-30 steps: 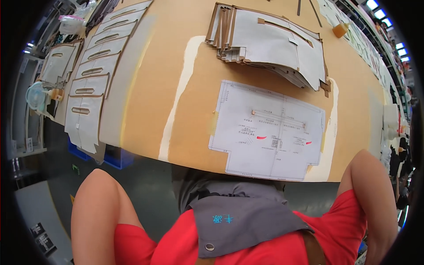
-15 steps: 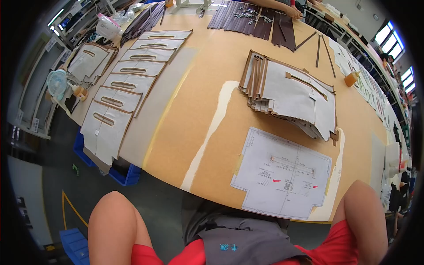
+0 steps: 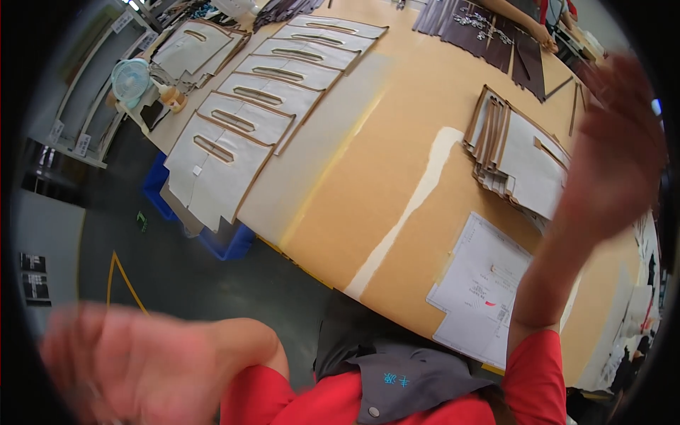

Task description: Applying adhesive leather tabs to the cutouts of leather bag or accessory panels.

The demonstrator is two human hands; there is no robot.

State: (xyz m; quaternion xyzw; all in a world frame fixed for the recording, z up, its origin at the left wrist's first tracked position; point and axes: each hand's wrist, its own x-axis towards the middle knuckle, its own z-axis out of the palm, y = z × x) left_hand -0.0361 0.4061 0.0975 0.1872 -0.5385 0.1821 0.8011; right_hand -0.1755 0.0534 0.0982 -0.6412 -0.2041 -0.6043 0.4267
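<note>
My left hand [image 3: 142, 365] is raised at the lower left, off the table, its palm showing with nothing in it. Its fingers look apart, though blurred. Up at the right, my right hand [image 3: 613, 159] hangs blurred in front of a stack of white panels with brown edging [image 3: 528, 166] and covers its right part. Motion smears the fingers of that hand, so whether they hold anything is unclear. A printed white template sheet [image 3: 476, 276] lies on the table below the stack, partly hidden by my right forearm.
An overlapping row of slotted white panels [image 3: 234, 156] lies on the left of the tan table [image 3: 354, 205]. Behind it are a small fan [image 3: 130, 81] and a glue bottle [image 3: 170, 98]. Brown strips [image 3: 489, 46] lie at the far side near another person's arm [image 3: 520, 18]. Blue bins [image 3: 230, 243] stand below the table edge.
Both my hands have come up into view, the left at the lower left, the right in front of the stack. The view has turned, shifting the table's things rightward.
</note>
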